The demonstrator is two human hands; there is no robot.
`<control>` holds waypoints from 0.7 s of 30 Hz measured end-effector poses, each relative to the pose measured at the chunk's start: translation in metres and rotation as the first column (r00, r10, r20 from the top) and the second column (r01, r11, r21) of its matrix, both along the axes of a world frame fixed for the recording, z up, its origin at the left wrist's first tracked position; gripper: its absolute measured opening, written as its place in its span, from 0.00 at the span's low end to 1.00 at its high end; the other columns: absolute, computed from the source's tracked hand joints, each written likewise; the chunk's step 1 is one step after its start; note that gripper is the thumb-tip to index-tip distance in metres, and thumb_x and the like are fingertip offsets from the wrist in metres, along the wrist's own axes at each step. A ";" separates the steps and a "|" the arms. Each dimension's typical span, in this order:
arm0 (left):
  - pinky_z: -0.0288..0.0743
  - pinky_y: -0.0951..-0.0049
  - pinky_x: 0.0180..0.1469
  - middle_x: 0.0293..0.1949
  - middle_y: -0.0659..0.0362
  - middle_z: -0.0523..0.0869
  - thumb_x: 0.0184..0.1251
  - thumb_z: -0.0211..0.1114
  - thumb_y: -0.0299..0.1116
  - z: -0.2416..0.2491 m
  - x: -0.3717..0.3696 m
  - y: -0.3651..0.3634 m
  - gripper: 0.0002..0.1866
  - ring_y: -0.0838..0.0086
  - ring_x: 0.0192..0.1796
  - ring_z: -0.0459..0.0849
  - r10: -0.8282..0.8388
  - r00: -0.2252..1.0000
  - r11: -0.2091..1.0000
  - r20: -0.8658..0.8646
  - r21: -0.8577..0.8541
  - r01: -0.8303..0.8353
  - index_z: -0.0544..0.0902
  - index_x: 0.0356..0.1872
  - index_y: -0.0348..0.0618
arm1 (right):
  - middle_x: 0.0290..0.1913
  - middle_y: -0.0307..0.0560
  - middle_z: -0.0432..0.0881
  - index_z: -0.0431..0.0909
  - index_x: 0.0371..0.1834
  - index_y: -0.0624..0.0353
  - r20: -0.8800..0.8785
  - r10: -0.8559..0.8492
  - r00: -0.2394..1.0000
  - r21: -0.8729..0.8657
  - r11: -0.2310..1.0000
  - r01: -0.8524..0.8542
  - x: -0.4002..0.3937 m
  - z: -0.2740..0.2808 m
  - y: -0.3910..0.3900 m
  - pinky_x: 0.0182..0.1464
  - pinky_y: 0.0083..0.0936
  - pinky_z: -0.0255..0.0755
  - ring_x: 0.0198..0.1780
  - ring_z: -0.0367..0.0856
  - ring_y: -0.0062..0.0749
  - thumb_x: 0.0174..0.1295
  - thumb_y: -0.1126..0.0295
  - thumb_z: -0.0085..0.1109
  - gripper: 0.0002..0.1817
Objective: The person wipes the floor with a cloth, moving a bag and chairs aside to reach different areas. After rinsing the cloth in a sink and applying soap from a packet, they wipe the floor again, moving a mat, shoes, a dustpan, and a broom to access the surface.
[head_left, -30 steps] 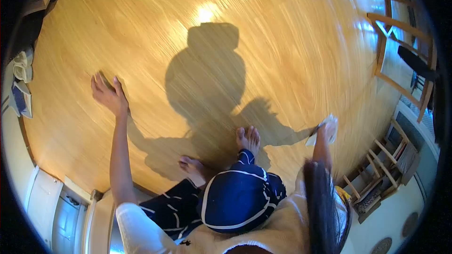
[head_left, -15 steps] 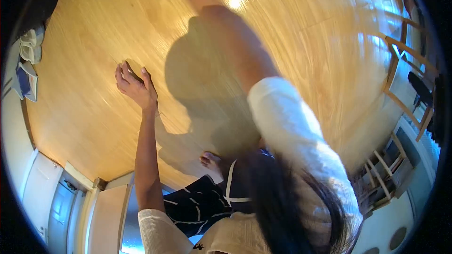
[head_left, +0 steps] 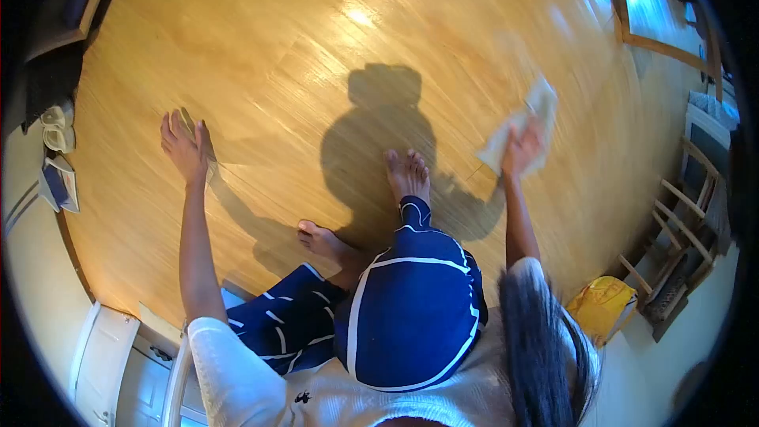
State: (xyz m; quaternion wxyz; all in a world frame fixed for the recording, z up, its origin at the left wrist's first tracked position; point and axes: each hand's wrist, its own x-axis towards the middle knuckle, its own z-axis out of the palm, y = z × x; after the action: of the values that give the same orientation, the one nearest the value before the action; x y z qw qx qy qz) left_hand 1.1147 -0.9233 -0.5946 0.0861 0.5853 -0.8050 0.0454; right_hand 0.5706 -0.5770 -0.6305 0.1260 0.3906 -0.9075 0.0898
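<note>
My left hand rests on the wood-look floor at the left, its fingers stretched out and nothing in them. On the right, my right hand is pressed over a thin white cloth, partly blurred by motion. The cloth spreads out past the fingers on both sides and lies against the floor. How firmly the fingers grip it is hard to see. My two bare feet, one of them pointing forward, are on the floor between the hands.
Off-white shoes and a blue-and-white flat item sit along the left wall. At the right are a yellow bag, a wooden rack and a wooden frame. White doors show at lower left.
My right hand has swept with the cloth from the far top middle back to the right side. My left hand stays on the floor. The view has shifted, and my knee now shows.
</note>
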 end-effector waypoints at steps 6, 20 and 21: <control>0.60 0.53 0.61 0.67 0.51 0.55 0.48 0.68 0.53 0.025 0.065 0.020 0.45 0.52 0.67 0.56 0.250 0.962 0.884 0.107 0.380 -0.272 0.58 0.65 0.46 | 0.63 0.57 0.64 0.60 0.65 0.61 0.153 -0.392 0.907 0.035 0.919 0.392 0.012 -0.001 0.163 0.66 0.42 0.50 0.62 0.62 0.47 0.64 0.51 0.43 0.31; 0.56 0.44 0.62 0.68 0.42 0.49 0.23 0.81 0.42 0.013 0.072 0.318 0.64 0.39 0.66 0.53 0.828 0.560 0.459 0.014 0.556 -0.693 0.50 0.69 0.49 | 0.72 0.52 0.45 0.49 0.71 0.47 0.060 0.971 0.231 0.023 0.230 -0.973 0.310 -0.014 -0.416 0.66 0.57 0.38 0.71 0.44 0.53 0.58 0.42 0.46 0.39; 0.55 0.44 0.62 0.68 0.42 0.49 0.22 0.81 0.41 0.010 0.067 0.327 0.65 0.38 0.65 0.53 0.824 0.563 0.444 0.057 0.552 -0.706 0.51 0.69 0.49 | 0.72 0.52 0.45 0.49 0.71 0.46 0.015 0.973 0.230 0.011 0.230 -0.973 0.339 -0.018 -0.459 0.66 0.57 0.38 0.71 0.44 0.53 0.59 0.42 0.45 0.39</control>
State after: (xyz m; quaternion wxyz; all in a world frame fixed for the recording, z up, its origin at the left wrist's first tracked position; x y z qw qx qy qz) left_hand 1.1819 -0.5964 -0.5843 -0.0157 0.8867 -0.4151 -0.2031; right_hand 0.9099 -1.0364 -0.6485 0.0375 0.8702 -0.4704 0.1414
